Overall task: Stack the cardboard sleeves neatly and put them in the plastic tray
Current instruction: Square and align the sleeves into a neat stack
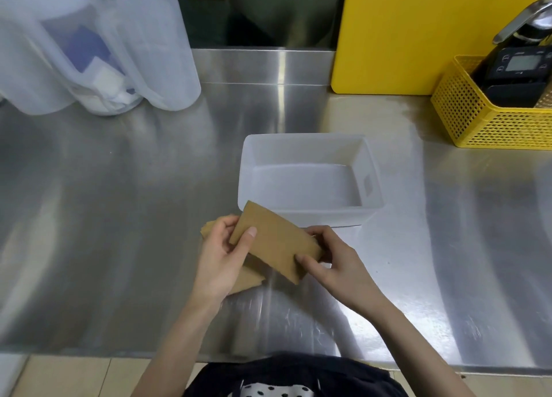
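Cardboard sleeves (273, 244) in both hands | steel counter (119, 217) | plastic tray (310, 154) behind

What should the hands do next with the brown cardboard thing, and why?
Probably lower the flat brown cardboard sleeve, pinched by left hand and right hand, squarely onto the other brown sleeves lying under it. The white plastic tray holds nothing yet, and the pile looks uneven.

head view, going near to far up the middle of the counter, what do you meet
left hand and right hand holding the cardboard sleeves → empty plastic tray → steel backsplash
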A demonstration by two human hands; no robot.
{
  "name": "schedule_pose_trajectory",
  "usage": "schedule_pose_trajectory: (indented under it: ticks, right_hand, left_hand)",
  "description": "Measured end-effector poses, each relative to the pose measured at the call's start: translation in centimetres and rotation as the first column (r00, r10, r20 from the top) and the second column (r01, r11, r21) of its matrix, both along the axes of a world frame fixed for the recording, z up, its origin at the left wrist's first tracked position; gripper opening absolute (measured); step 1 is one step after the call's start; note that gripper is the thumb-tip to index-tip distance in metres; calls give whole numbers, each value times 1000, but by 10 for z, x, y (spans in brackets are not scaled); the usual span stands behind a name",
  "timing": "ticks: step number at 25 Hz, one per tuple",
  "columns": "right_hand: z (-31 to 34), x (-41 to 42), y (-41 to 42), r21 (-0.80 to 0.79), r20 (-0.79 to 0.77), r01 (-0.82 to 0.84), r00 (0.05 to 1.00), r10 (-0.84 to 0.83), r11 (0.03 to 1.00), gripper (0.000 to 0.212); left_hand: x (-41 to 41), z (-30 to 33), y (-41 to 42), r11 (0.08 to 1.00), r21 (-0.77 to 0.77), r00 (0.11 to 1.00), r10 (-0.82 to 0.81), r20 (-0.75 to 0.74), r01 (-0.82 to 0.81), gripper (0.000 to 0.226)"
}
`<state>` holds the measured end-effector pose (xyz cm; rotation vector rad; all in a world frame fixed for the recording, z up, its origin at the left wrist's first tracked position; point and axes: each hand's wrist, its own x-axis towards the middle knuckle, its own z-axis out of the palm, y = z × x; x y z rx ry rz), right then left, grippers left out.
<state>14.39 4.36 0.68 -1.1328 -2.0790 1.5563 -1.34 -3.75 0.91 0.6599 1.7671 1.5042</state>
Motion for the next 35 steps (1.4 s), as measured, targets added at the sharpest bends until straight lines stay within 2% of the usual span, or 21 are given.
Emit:
schedule_pose_trajectory:
  ticks: [5, 11, 19, 25, 28, 30, 33, 35]
  right_hand:
    - [1, -30, -3, -32, 29, -47, 998, 48, 998, 16]
    - [-6, -62, -7, 38, 214, -177, 963, 165, 983, 20]
    - [-18, -79, -12, 67, 354, -252, 911, 213, 965, 17]
    - [-23, -81, -13, 83, 336, -255, 917, 214, 963, 23]
    - [-23, -80, -14, 83, 349, -270, 910, 225, 959, 27]
    - [-22, -81, -13, 55, 353, -259, 908, 224, 964, 31]
    - [-20, -87, -9, -130, 304, -183, 928, 215, 974, 50]
    - [-19, -92, -5, -273, 277, -139, 936, 216, 952, 62]
  left_hand:
    - [-31, 0, -10, 997, -80, 999, 15, -34, -18, 11]
    - [-54, -13, -8, 978, -178, 992, 92, -87, -106, 25]
    - [-61, -34, -2, 939, -305, 945, 51, -323, -155, 34]
    - [-65, -40, -6, 923, -355, 969, 63, -239, -148, 47]
    - [-66, -44, -12, 917, -380, 990, 87, -115, -125, 68]
    - [-64, -44, -15, 914, -394, 995, 94, -28, -98, 71]
    - [-62, -40, -18, 932, -355, 988, 116, 98, -75, 67]
    - [-61, -36, -19, 938, -345, 984, 96, 149, -39, 53]
